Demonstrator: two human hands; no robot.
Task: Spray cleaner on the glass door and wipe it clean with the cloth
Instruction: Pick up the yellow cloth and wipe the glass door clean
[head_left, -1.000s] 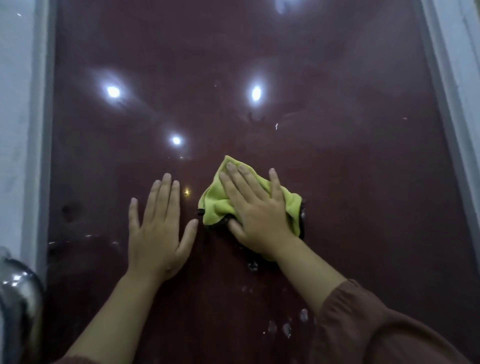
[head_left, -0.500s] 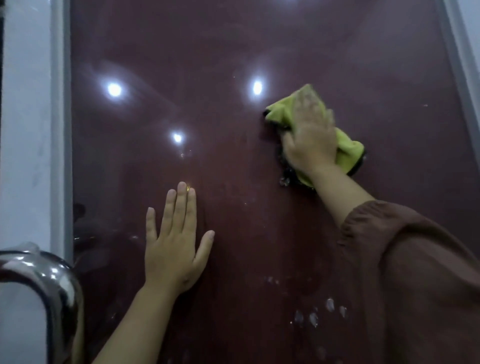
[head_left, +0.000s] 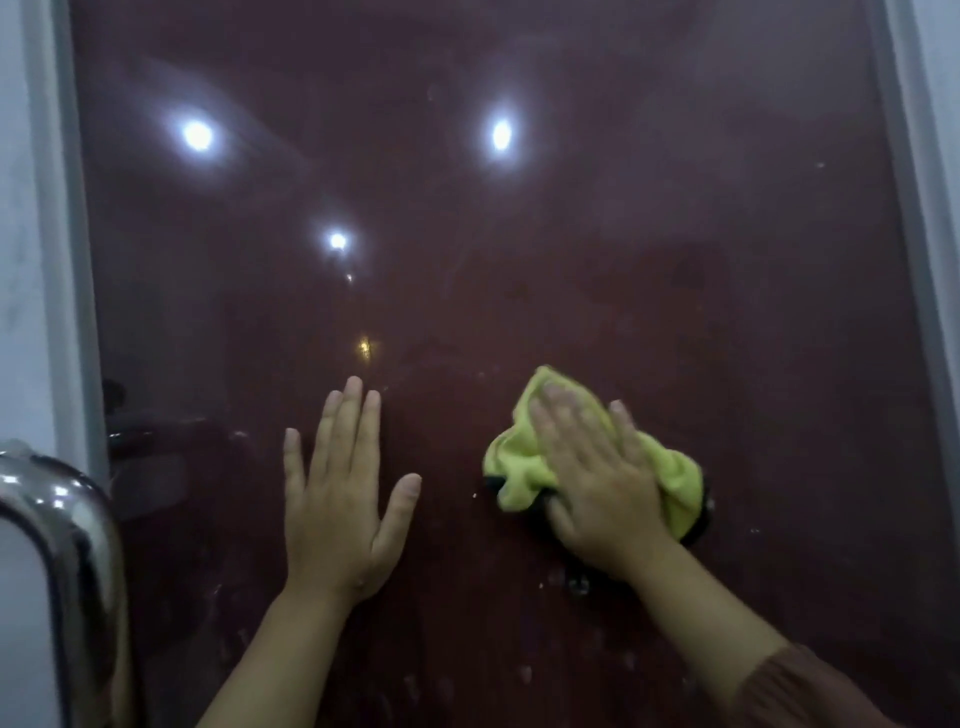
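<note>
Glass door (head_left: 675, 260) (dark, reflecting three lights), with a metal handle (head_left: 57, 514) at its left edge. Left hand (head_left: 343, 499) lies flat on the glass, fingers straight, holding nothing. Right hand (head_left: 597, 483), fingers extended, presses the yellow cloth (head_left: 524, 457) against the door's lower middle.

I see bare glass door (head_left: 597, 270) above both hands and to the right of the cloth (head_left: 524, 457). Left hand (head_left: 337, 499) lies flat beside it, blocking leftward sweeps. Chrome door handle (head_left: 62, 525) juts out lower left; grey frame (head_left: 919, 260) bounds the right.
</note>
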